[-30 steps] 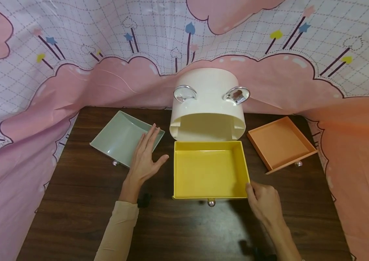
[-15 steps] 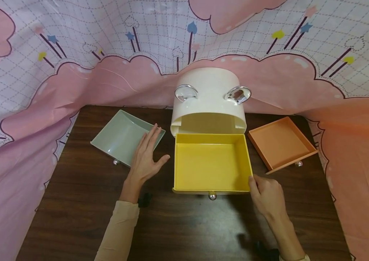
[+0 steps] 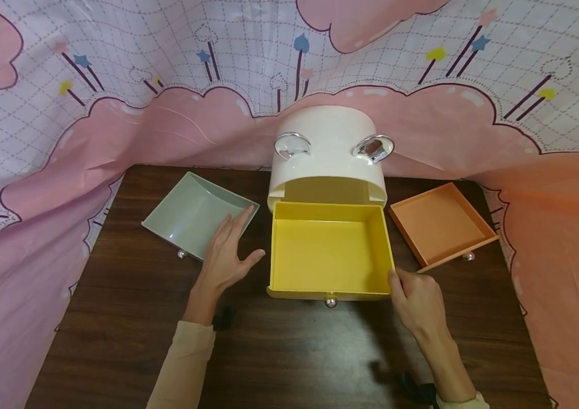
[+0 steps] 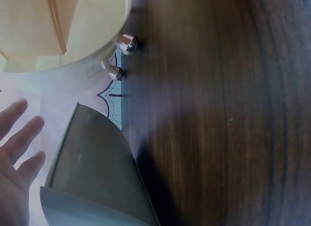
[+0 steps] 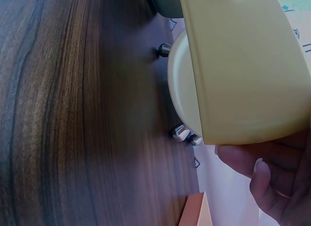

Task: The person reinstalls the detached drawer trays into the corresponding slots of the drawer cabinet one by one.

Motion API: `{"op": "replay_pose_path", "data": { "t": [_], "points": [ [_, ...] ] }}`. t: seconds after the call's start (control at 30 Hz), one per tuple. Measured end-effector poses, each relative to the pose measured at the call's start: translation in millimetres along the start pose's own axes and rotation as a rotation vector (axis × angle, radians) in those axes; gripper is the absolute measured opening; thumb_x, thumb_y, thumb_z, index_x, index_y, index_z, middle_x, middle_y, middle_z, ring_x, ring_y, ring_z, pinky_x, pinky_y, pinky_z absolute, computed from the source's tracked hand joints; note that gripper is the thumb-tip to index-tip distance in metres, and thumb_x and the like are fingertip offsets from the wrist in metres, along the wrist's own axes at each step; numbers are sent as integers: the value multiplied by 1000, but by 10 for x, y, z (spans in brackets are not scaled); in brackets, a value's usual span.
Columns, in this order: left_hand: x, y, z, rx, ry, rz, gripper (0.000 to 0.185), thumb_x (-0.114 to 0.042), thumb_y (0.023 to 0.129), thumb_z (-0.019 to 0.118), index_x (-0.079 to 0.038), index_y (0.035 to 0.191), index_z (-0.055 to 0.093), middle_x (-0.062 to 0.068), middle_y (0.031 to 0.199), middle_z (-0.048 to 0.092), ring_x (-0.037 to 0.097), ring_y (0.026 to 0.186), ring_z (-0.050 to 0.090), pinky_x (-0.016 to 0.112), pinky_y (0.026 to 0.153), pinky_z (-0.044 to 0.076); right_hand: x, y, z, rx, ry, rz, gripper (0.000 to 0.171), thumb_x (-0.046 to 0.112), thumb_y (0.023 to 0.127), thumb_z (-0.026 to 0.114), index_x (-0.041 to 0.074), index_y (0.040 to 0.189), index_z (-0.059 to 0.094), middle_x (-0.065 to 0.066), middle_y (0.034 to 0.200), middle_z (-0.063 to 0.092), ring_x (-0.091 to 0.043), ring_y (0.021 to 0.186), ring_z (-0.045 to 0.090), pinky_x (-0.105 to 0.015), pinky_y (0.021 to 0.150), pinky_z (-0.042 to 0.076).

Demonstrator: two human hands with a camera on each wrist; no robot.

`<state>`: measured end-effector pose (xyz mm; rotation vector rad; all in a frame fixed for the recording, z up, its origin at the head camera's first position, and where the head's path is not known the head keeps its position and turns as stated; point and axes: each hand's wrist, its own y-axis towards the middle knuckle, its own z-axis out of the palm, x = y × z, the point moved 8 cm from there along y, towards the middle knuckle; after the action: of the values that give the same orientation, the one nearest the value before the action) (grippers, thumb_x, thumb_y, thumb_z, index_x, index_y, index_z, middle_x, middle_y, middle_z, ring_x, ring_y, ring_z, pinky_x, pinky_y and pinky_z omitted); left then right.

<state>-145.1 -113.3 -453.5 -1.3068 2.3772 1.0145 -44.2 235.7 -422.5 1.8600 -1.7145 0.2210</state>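
Note:
A yellow drawer (image 3: 332,255) is raised off the table, its back edge at the mouth of the white cabinet (image 3: 327,128); whether it has entered cannot be told. My right hand (image 3: 418,304) grips its right front corner, thumb on the side. In the right wrist view, the curled fingers (image 5: 243,158) lie at the edge of the drawer's front panel (image 5: 243,70). My left hand (image 3: 225,253), fingers spread and straight, hovers by the pale green drawer (image 3: 189,213) and holds nothing. The left wrist view has its fingertips (image 4: 22,138) apart from that drawer.
To the right of the cabinet, an orange drawer (image 3: 442,224) lies on the dark wooden table (image 3: 289,363). Small metal feet (image 4: 127,43) carry the cabinet, and two shiny ear-shaped pieces (image 3: 373,149) stick out on top. A patterned cloth (image 3: 192,119) hangs behind and around.
The yellow drawer has moved away from me, up to the cabinet's mouth, with my right hand still on its corner. My left hand has barely moved.

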Motion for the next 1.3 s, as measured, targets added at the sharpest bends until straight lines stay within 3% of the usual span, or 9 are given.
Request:
{"op": "replay_pose_path", "data": {
  "t": [0.13,0.43,0.73,1.03,1.3],
  "points": [
    [-49,-41,19,20,-35,-1,88,-75,91,42,-19,157,30,4,153,45,41,132,48,61,110,32,20,11,-8,1,-10,2,50,10,99,49,20,54,31,13,49,20,-4,44,16,-25,42,19],
    [-89,-108,87,58,-88,-25,87,-74,91,44,-21,158,28,3,142,57,28,128,54,55,103,43,52,26,-7,-4,-21,0,48,11,98,50,20,55,32,13,50,21,-6,44,19,-26,42,19],
    [-156,-156,94,66,-139,-18,78,-72,92,44,-23,154,39,4,133,64,27,121,61,54,100,47,79,33,-36,-9,-19,11,49,11,99,49,20,54,32,12,49,20,-5,44,17,-26,42,18],
    [-235,-146,69,62,-152,18,77,-68,96,42,-9,144,53,8,139,59,28,121,61,51,98,49,111,59,-106,-19,-34,11,50,12,100,49,20,54,32,13,49,20,-4,43,16,-26,42,18],
    [-221,-135,83,79,-162,13,77,-67,97,39,-7,144,52,9,140,58,30,120,61,52,98,50,169,74,-145,-19,-48,14,50,13,100,49,20,54,32,13,49,20,-5,43,17,-27,43,19]
  ]
}}
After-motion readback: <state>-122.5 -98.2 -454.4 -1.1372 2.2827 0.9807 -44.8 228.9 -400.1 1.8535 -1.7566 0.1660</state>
